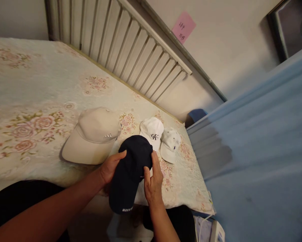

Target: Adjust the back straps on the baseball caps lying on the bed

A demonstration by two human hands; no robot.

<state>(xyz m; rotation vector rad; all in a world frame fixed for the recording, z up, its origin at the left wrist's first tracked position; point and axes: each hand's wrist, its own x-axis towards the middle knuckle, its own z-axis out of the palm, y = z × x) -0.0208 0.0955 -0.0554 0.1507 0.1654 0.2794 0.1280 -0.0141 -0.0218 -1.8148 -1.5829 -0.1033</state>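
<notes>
A dark navy baseball cap point(130, 168) is held up between my two hands, its brim pointing down toward me with small white lettering on the edge. My left hand point(112, 168) grips its left side, thumb on top and the other fingers hidden beneath. On the opposite side, my right hand point(153, 178) holds the crown's edge between thumb and fingers. Left of it lies a beige cap point(97, 131) with a small striped logo. Partly behind the navy cap is a white cap point(152, 129) marked CK, and beside that sits another white cap point(170, 141) with a small dark emblem.
The caps lie on a bed with a floral cover point(52, 90). A slatted metal railing point(130, 43) runs along the wall, below a pink note point(183, 27). A blue curtain point(254, 151) hangs at right. A white box point(217, 232) stands low beside the bed.
</notes>
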